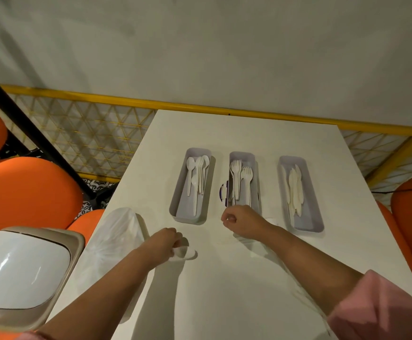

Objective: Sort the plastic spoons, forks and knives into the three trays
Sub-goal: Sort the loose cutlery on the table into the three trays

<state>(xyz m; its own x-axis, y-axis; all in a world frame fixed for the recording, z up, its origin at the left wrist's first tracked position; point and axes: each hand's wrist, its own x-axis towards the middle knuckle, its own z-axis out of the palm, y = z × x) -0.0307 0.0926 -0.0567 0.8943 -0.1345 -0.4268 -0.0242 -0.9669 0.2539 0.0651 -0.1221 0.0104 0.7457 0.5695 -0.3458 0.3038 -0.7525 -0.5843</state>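
White table point(249, 290), spoon tray point(190, 218), fork tray point(241, 154), knife tray point(308, 213) abreast, clear bag point(116, 236) at left

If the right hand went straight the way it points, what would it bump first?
Likely the near end of the middle tray, the one with forks. The right hand sits just before it; depth is unclear.

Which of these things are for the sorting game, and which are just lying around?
For the job: spoon tray, spoons, fork tray, forks, knife tray, knives, white plastic piece gripped by the left hand.
Just lying about: plastic bag, lidded bin, orange chairs, purple-and-white round thing.
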